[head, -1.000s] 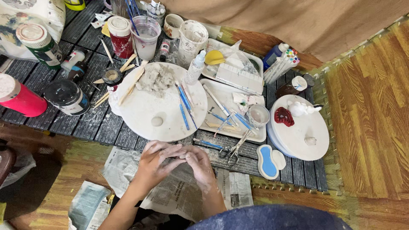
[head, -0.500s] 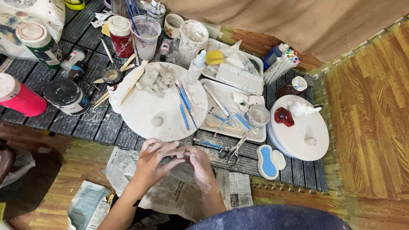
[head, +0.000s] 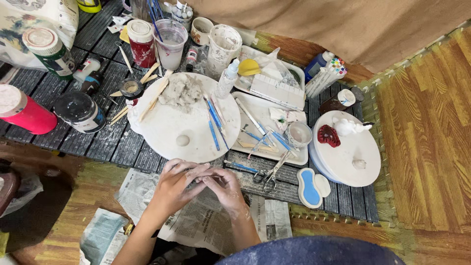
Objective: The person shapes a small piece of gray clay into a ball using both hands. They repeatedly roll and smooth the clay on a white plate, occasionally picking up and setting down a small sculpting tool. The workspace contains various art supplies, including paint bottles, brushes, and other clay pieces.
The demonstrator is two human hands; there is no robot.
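Note:
My left hand [head: 175, 186] and my right hand [head: 224, 189] are pressed together over a sheet of newspaper [head: 196, 216], just in front of the dark slatted table [head: 113, 142]. Their clay-smeared fingertips meet around something small that stays hidden between them. Right beyond my hands lies a round white board [head: 184, 118] carrying a lump of grey clay [head: 180, 92], a small flattened clay disc [head: 182, 140] and blue-handled modelling tools [head: 213, 125].
A white tray [head: 267, 122] holds brushes and a small cup; scissors [head: 270, 176] lie at its near edge. At right a round white plate [head: 346, 147] carries a red piece and white figures. Jars, a red canister [head: 22, 110] and paint tubs crowd the left and back.
My hands have stayed in the same place, with the fingers working slightly against each other. Nothing on the table has moved.

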